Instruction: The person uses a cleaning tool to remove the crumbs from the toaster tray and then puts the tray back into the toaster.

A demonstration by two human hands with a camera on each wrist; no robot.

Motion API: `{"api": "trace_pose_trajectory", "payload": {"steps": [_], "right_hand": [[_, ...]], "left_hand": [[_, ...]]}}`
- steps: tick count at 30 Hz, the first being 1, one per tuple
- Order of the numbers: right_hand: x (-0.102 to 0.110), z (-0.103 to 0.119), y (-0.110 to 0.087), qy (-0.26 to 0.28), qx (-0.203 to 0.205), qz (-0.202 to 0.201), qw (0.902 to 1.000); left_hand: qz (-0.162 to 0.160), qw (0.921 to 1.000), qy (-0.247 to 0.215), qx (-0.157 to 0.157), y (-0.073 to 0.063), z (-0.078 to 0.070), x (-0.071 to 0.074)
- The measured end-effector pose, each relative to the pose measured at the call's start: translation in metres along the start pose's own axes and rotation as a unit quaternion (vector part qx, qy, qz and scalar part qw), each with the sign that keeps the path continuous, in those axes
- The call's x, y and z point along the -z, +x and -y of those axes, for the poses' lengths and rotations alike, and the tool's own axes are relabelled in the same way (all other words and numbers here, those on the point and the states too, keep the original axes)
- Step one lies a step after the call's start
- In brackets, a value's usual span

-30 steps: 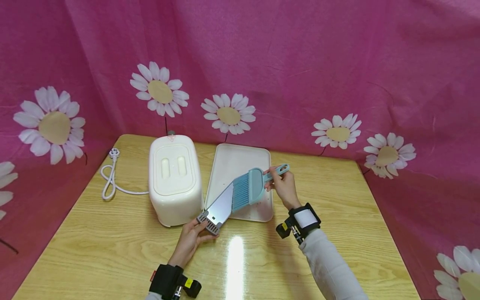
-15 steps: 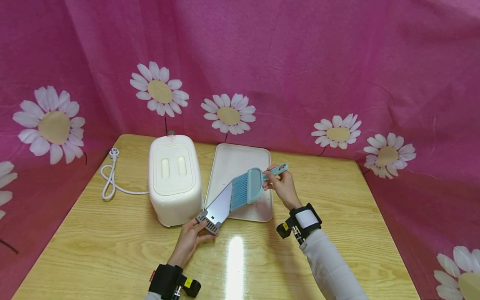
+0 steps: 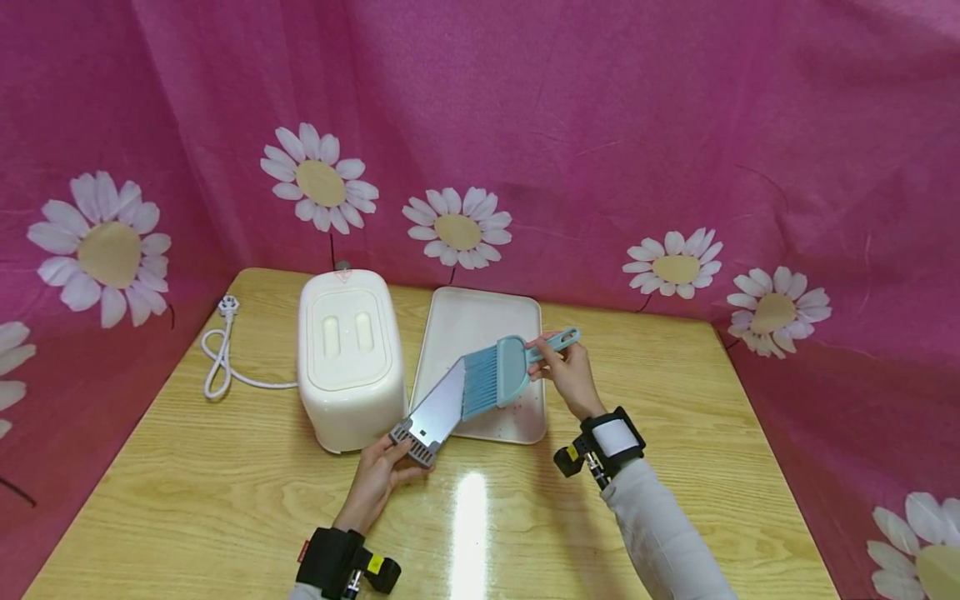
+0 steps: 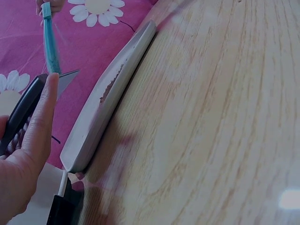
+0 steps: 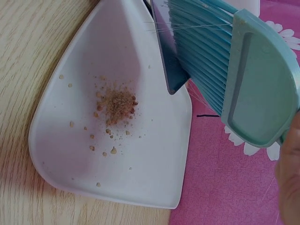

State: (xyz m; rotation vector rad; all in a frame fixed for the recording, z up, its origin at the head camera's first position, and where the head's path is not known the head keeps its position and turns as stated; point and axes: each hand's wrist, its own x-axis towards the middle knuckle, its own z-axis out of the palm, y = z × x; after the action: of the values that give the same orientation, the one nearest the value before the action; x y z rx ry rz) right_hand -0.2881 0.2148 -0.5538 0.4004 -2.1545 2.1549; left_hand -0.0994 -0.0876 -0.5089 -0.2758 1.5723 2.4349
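My left hand holds a flat shiny metal crumb tray by its grey slotted end, thumb on top. The crumb tray slants up and away over a white tray. By its handle, my right hand grips a light blue brush. The brush's bristles lie against the far end of the metal plate. Brown crumbs sit in a small heap on the white tray, with loose bits around it. In the left wrist view, my fingers partly hide the crumb tray.
A white toaster-like appliance with a lid stands just left of the white tray. Its white cord and plug lie on the wooden table at the left. A pink flowered cloth hangs behind the table.
The crumb tray and left hand have shifted very slightly left and up. The brush has moved slightly left, then back right, along the metal plate's end.
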Motion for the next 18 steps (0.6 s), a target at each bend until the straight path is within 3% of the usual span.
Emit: {"api": "trace_pose_trajectory", "payload": {"steps": [3, 8, 11, 13, 15, 18], "right_hand": [[0.005, -0.009, 0.002, 0.023, -0.003, -0.009, 0.9997], [0.008, -0.004, -0.001, 0.013, -0.009, -0.001, 0.9999], [0.001, 0.024, -0.010, 0.015, -0.025, 0.005, 0.9996], [0.001, 0.033, -0.013, 0.011, -0.039, 0.000, 0.9992], [0.004, 0.032, -0.013, -0.002, -0.050, -0.015, 0.9986], [0.016, 0.004, -0.007, -0.014, -0.052, -0.033, 0.9980]], "left_hand": [[-0.009, 1.0000, 0.002, 0.000, 0.000, -0.001, 0.001], [-0.017, 0.9997, 0.014, -0.002, 0.000, -0.003, 0.001], [-0.021, 0.9996, 0.016, -0.002, 0.000, -0.003, 0.001], [-0.024, 0.9996, 0.015, -0.003, 0.000, -0.002, 0.001], [-0.025, 0.9996, 0.012, -0.005, 0.000, -0.002, 0.000], [-0.027, 0.9995, 0.011, -0.007, 0.000, -0.002, 0.000]]}}
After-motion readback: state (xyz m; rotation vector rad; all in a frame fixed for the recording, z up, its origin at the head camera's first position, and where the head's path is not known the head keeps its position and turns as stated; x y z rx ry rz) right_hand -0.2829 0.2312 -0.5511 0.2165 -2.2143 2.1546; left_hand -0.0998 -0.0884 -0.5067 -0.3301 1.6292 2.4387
